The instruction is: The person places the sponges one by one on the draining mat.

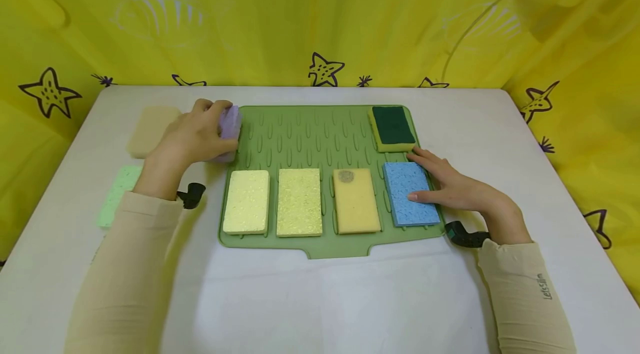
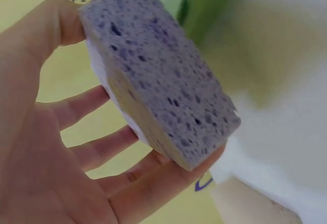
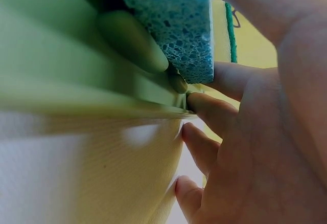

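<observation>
My left hand (image 1: pixel 192 130) grips a purple sponge (image 1: pixel 230 130) by its edges, thumb on one side and fingertips on the other. It is tilted on its side by the left edge of the green ribbed mat (image 1: pixel 320 137). In the left wrist view, the porous face of the sponge (image 2: pixel 163 75) shows. At the mat's right edge, my right hand (image 1: pixel 457 187) touches a blue sponge (image 1: pixel 407 193) lying flat there. The thumb lies across its top, and the other fingers reach along its right side. The right wrist view shows the blue sponge (image 3: pixel 176 29) against the fingers.
On the mat's front row lie a pale yellow sponge (image 1: pixel 246 201), a yellow sponge (image 1: pixel 299 202) and a tan sponge (image 1: pixel 356 200). A green-topped sponge (image 1: pixel 393 127) sits at back right. Left of the mat are a beige sponge (image 1: pixel 150 131) and a mint sponge (image 1: pixel 119 193).
</observation>
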`<state>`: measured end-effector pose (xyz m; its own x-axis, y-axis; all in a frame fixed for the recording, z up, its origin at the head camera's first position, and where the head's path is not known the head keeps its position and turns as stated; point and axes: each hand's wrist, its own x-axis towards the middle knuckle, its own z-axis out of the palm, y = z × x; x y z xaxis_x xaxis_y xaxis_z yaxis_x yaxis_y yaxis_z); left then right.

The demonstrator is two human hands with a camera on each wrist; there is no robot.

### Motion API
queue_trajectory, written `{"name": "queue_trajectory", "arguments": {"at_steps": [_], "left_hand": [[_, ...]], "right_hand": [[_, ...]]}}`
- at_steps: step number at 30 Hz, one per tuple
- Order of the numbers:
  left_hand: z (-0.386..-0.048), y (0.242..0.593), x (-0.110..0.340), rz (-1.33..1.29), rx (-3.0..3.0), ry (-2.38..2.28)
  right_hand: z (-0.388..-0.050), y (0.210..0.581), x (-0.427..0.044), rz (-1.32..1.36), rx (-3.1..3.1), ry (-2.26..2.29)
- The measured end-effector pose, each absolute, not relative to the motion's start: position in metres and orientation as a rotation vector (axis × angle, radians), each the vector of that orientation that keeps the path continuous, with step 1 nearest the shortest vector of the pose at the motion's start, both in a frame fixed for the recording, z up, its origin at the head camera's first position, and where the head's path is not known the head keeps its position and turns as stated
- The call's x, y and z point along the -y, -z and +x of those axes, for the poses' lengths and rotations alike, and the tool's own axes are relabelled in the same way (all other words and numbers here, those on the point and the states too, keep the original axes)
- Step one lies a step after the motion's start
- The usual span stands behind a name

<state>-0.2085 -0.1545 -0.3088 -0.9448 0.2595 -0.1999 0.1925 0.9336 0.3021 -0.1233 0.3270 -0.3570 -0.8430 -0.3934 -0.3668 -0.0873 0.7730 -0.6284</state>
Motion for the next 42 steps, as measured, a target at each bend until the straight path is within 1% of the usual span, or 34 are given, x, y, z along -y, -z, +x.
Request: {"name": "queue_trajectory", "arguments": {"at_steps": [11, 36, 42], "left_hand": [[-0.201, 0.299, 0.131, 0.393, -2.852, -0.473], [-0.203, 0.306, 0.065, 0.587, -2.862, -0.479], [-0.203, 0.305, 0.050, 0.596, -2.840, -0.484]], "right_hand": [[-0.123, 0.357, -0.327, -0.371, -2.464, 0.869], [-0.123, 0.357, -0.328, -0.365, -2.482, 0.837], [-0.123, 0.357, -0.328, -0.366, -2.482, 0.838]]}}
